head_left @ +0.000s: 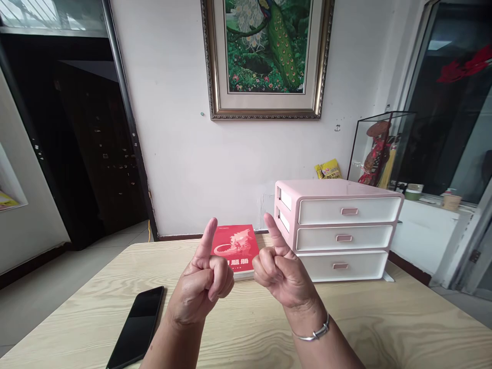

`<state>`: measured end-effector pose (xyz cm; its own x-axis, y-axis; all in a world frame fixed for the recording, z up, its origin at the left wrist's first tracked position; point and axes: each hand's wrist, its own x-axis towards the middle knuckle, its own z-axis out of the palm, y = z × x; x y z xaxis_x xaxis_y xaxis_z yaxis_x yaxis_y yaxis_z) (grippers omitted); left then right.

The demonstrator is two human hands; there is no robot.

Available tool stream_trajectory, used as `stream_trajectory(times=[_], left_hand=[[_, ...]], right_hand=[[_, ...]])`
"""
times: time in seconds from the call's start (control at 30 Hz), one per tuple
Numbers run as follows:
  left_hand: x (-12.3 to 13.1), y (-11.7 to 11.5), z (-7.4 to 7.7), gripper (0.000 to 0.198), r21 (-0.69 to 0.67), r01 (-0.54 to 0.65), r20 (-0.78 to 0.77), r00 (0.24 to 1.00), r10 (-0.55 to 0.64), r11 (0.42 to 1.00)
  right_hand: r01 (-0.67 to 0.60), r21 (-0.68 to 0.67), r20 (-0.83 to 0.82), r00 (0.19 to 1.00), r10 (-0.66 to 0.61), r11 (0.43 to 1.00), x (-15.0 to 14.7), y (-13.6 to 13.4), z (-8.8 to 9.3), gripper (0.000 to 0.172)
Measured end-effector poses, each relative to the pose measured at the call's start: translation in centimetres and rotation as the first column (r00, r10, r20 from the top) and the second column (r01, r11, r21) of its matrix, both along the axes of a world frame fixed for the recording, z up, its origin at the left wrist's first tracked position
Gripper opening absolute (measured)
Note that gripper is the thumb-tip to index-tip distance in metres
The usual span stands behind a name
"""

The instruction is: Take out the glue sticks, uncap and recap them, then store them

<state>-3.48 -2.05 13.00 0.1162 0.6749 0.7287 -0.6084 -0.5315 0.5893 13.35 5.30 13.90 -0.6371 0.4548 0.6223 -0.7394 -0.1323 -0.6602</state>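
My left hand [207, 282] is raised over the table with its index finger pointing up and the other fingers curled in. Facing it, my right hand [284, 274] makes the same shape, and a silver bracelet [315, 334] circles that wrist. Nothing shows in either hand, and the two are apart. Behind and between them lies a thick red book [236, 243] with white print, partly covered by the hands. A black phone [136, 325] lies face up left of my left forearm.
The pale wooden table [246, 328] carries a pink and white three-drawer unit [342, 238] at the back right. On top of that sits a yellow packet [329, 169]. A framed peacock picture [265, 107] hangs on the wall. A dark doorway [96, 154] is at left.
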Motion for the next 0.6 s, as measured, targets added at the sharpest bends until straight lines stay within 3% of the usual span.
stream_trajectory(times=[0.6], left_hand=[[0.03,0.22,-0.02,0.087,0.02,-0.003,0.001,1.0,0.003,1.0]], right_hand=[[-0.039,0.0,-0.032,0.999,0.039,0.999,-0.36,0.27,-0.3,0.073]])
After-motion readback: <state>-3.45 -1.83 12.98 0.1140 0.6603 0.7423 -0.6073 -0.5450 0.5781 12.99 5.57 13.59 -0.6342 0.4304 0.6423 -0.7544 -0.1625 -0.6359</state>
